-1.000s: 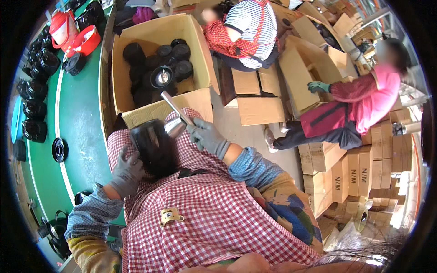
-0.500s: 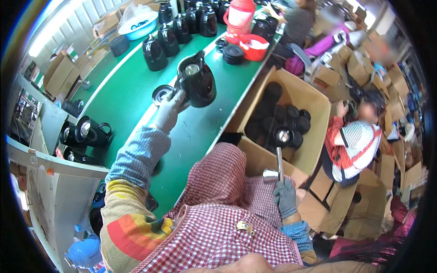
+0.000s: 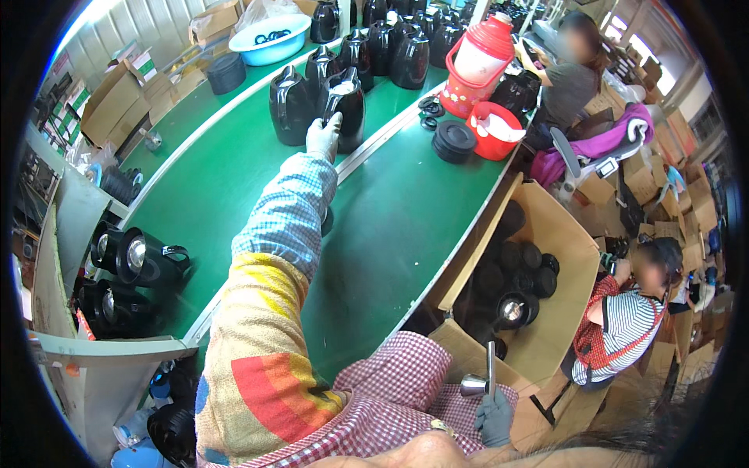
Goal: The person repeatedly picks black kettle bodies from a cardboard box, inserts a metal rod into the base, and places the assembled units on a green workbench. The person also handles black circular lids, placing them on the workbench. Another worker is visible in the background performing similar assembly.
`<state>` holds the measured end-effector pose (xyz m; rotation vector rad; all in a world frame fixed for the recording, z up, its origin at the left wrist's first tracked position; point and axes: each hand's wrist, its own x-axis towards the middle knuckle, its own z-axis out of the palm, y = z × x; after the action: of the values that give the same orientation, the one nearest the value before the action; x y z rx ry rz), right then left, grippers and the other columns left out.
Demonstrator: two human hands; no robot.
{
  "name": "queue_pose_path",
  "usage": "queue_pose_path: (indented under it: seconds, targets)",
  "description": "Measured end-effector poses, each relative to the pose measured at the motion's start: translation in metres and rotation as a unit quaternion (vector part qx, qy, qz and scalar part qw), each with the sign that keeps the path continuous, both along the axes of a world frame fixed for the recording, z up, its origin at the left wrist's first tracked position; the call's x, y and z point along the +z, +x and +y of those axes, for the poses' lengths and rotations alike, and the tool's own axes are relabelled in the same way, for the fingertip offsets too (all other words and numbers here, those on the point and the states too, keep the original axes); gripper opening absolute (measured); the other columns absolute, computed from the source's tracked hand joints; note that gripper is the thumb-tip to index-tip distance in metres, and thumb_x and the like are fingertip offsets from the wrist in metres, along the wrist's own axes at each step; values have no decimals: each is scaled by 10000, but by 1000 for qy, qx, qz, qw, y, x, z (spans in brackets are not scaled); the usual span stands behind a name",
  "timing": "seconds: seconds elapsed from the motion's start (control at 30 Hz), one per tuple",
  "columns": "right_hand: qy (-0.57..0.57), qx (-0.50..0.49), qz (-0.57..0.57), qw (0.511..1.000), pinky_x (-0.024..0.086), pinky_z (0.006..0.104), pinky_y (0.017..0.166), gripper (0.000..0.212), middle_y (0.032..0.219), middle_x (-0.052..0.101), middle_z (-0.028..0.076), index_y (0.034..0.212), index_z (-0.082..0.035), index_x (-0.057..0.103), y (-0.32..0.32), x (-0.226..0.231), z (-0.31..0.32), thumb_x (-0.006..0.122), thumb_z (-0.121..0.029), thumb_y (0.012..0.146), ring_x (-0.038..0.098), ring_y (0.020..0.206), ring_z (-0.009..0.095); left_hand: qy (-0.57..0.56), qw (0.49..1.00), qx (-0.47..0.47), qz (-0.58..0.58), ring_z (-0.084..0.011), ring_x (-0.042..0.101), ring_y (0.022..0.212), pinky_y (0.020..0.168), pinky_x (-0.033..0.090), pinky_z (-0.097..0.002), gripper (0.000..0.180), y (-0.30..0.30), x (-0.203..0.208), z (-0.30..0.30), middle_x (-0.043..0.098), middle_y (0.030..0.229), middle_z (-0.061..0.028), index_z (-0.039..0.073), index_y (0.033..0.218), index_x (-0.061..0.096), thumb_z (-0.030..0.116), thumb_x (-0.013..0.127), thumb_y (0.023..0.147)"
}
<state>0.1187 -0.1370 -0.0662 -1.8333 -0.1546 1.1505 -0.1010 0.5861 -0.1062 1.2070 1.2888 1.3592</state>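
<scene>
My left hand (image 3: 323, 139), in a light grey glove, is reached out over the green table (image 3: 374, 257). Its fingers are closed round the handle side of a black vacuum jug (image 3: 351, 113), which stands upright beside another black jug (image 3: 289, 117). Low at the right, near my lap, my right hand (image 3: 495, 419) wears a darker grey glove. It is shut on a shiny metal tool (image 3: 491, 366), a straight rod with a cup-shaped piece at its side. Part of a dark round thing (image 3: 327, 222) shows behind my left sleeve.
Several black jugs (image 3: 409, 62) crowd the far end. At the right edge are a red-and-white lidded bucket (image 3: 477, 66), red basin (image 3: 503, 144) and black discs (image 3: 454, 142). A carton (image 3: 573, 320) holds black round parts. Jugs (image 3: 152, 261) lie at left. Two people work at right.
My left hand has moved forward with the jug and brought it beside the other jugs. The view has shifted. The right hand still holds the metal tool, now lower in view.
</scene>
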Motion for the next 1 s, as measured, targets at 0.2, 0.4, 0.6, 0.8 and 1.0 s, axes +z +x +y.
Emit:
queue_pose_path:
  seconds: [0.2, 0.4, 0.6, 0.8, 1.0]
  targets:
    - [40, 120, -76, 989, 416, 182, 471, 434, 825, 534, -33, 1436, -12, 527, 2, 38, 90, 564, -136, 1022, 490, 589, 30, -45, 998, 19, -39, -174, 590, 675, 614, 492, -336, 468, -14, 12, 14, 629, 800, -72, 4, 1111, 644, 421, 742, 923]
    - [183, 318, -261, 893, 563, 282, 809, 526, 1227, 699, 175, 1468, 34, 491, -7, -12, 220, 598, -148, 986, 698, 989, 192, 91, 969, -13, 231, -372, 553, 1280, 1100, 443, -428, 691, -60, 44, -76, 541, 1380, -256, 24, 1353, 579, 378, 784, 797]
    - [68, 480, -396, 780, 525, 420, 956, 584, 1292, 660, 220, 1463, -74, 532, -70, -8, 310, 644, -319, 945, 661, 1160, 353, 219, 783, 96, 574, -362, 578, 1173, 1039, 440, -454, 471, -248, 123, -229, 608, 1252, -170, 92, 1172, 627, 278, 801, 775]
    - [85, 487, -521, 695, 518, 475, 906, 620, 1134, 699, 196, 1470, -93, 516, -73, -13, 301, 639, -364, 926, 671, 1035, 380, -173, 636, 312, 684, -306, 283, 1495, 1181, 275, -527, 728, -371, 127, -292, 391, 1567, -118, 119, 1366, 578, 428, 806, 748]
    - [251, 353, -341, 834, 520, 286, 773, 523, 946, 683, 89, 1434, -3, 540, -3, 4, 199, 647, -136, 940, 628, 833, 160, -75, 749, 235, 615, -354, 317, 1471, 1189, 329, -461, 510, -391, 113, -298, 421, 1562, -130, 102, 1293, 649, 255, 778, 824]
